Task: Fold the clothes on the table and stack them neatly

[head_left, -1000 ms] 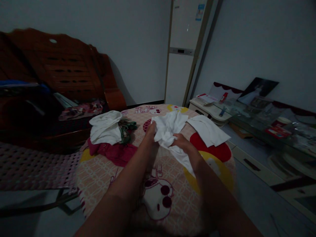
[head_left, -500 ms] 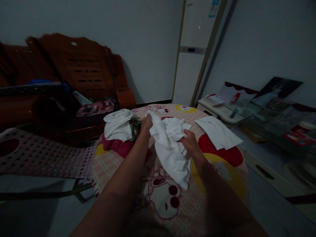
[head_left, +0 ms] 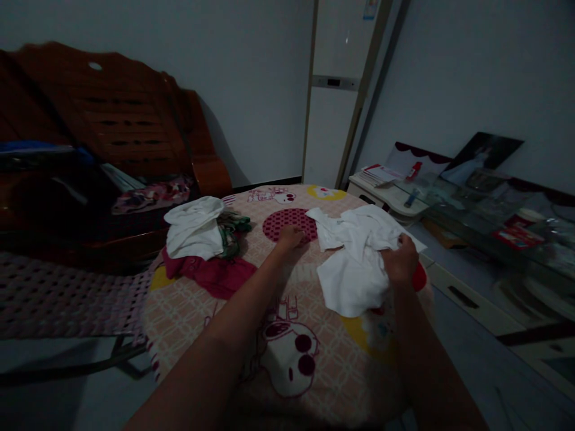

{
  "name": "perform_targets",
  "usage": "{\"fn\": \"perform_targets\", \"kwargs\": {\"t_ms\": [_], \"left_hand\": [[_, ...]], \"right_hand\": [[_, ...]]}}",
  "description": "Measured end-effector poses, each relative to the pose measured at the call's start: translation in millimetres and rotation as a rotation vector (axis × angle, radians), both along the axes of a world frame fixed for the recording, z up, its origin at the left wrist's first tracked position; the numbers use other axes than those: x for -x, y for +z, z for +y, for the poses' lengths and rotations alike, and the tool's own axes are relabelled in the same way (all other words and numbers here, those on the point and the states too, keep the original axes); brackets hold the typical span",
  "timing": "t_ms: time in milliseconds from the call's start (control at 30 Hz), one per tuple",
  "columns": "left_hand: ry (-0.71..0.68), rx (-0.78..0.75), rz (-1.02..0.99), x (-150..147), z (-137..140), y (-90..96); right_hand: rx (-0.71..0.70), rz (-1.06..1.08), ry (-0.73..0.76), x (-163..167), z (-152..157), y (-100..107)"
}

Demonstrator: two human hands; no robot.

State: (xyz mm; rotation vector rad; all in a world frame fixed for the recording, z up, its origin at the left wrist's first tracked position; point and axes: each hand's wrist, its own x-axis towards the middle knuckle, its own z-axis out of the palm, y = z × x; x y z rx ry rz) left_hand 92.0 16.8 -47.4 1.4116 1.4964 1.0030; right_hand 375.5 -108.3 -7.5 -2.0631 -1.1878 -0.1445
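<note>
Two hands at a round desk strewn with clothes

A pile of clothes [head_left: 197,239] sits at the far left of the desk [head_left: 188,311]. The left hand [head_left: 291,237] lies palm down with fingers loosely curled on the cloth cover, holding nothing, arm stretched forward. To the right, the crumpled white shirt [head_left: 354,263] lies near the desk's right edge, and the right hand [head_left: 401,263] is closed over its right side, arm extended.

Both arms reach forward. The left hand [head_left: 291,237] lies loosely curled, palm down. The right hand [head_left: 401,266] has its grip closed.
</note>
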Motion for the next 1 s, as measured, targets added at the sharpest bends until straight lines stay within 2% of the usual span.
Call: {"fn": "perform_targets", "kwargs": {"t_ms": [67, 167, 333, 400, 533, 600, 667, 733, 800, 867, 967, 1000], "left_hand": [[-0.046, 0.032, 0.007, -18.6, -3.7, -5.1], [-0.077, 0.052, 0.064, -45.2, -6.0, -3.8], [-0.059, 0.039, 0.202, -66.2, -11.6, 0.4], [-0.077, 0.096, 0.137, -66.8, -15.9, -0.5], [-0.106, 0.265, -0.134, -64.7, -23.9, -0.9], [-0.079, 0.3, -0.227, -65.7, -26.5, 0.9], [-0.049, 0.324, -0.314, -68.2, -28.2, 3.0], [-0.045, 0.328, -0.373, -69.5, -29.2, 4.7], [-0.07, 0.303, -0.363, -65.5, -29.0, 6.1], [-0.108, 0.253, -0.304, -52.7, -26.3, 8.9], [-0.125, 0.13, -0.158, -15.5, -16.2, 19.8], [-0.072, 0.082, -0.096, 0.4, -11.4, 26.0]], "right_hand": [[-0.011, -0.135, 0.112, 10.6, 5.1, 5.0], [0.058, -0.279, 0.274, 29.7, 17.0, 12.2], [0.186, -0.398, 0.352, 51.8, 36.9, 24.4], [0.262, -0.412, 0.318, 46.0, 41.1, 30.4], [0.487, -0.362, 0.223, 19.7, 45.2, 39.4], [0.477, -0.343, 0.292, 15.1, 50.1, 39.7], [0.391, -0.341, 0.341, 20.9, 59.3, 36.5], [0.382, -0.327, 0.291, 32.3, 71.7, 30.4], [0.474, -0.318, 0.233, 42.5, 84.4, 23.0], [0.536, -0.337, 0.253, 47.5, 95.0, 17.0], [0.439, -0.342, 0.349, 45.5, 106.0, 17.3], [0.377, -0.305, 0.373, 43.3, 108.8, 20.4]]}}
